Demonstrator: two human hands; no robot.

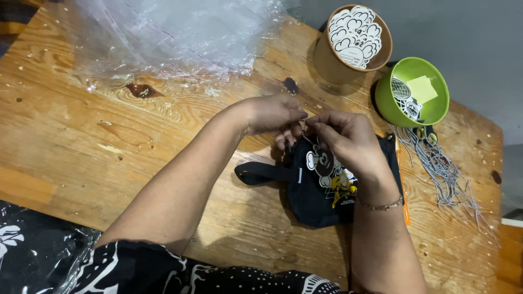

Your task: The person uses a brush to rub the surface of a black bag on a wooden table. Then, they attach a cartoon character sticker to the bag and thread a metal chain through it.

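A small black pouch [316, 198] with a strap and cartoon charms lies on the wooden table [109, 147]. My left hand [269, 113] and my right hand [348, 139] meet just above the pouch's top edge. Both pinch a thin silver ball chain [304, 130] between their fingertips. A white and brown charm [322, 161] and a yellow charm [342, 188] hang against the pouch, just under my right hand. A thin bracelet circles my right wrist.
Crumpled clear plastic [169, 32] covers the far side of the table. A brown cup [351, 43] holds white cloud-shaped tags, and a green bowl [414, 92] holds stickers. Several loose ball chains [441, 169] lie at the right. An orange pen [406, 212] lies beside the pouch.
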